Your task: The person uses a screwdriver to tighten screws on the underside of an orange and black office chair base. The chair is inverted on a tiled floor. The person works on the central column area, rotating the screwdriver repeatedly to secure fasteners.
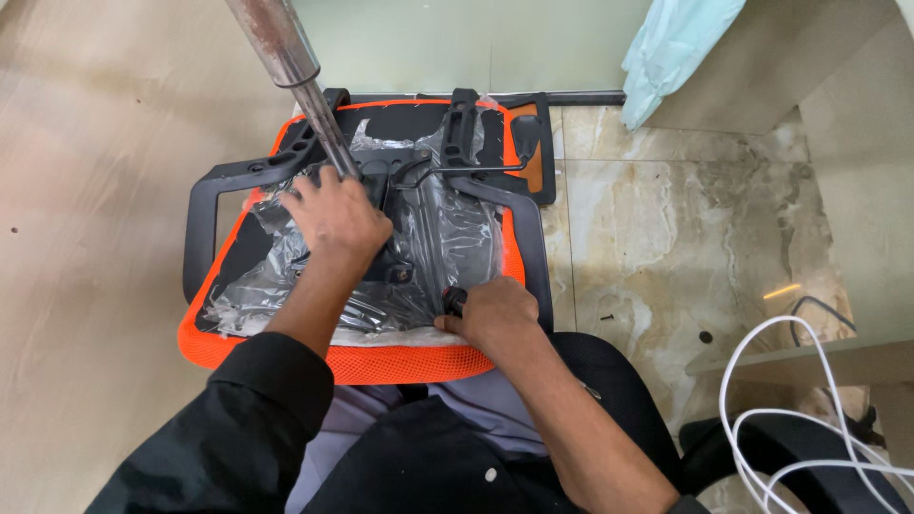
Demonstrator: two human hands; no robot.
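An upturned orange mesh chair seat [286,354] lies on the floor, its underside covered in crinkled clear plastic [447,243]. Black armrests [202,205] frame both sides. A metal gas cylinder [290,57] rises from the black mechanism plate [419,171] at the centre. My left hand [338,221] presses flat on the mechanism at the cylinder's base. My right hand [495,314] is closed around a small dark tool handle [455,301] at the seat's near edge.
White cable loops [762,419] lie at the lower right beside a black object. A pale blue plastic sheet [671,48] hangs at the top right. Marble tile floor [685,238] sits to the right, with a small screw [606,317] on it. Wood-look floor [86,238] lies left.
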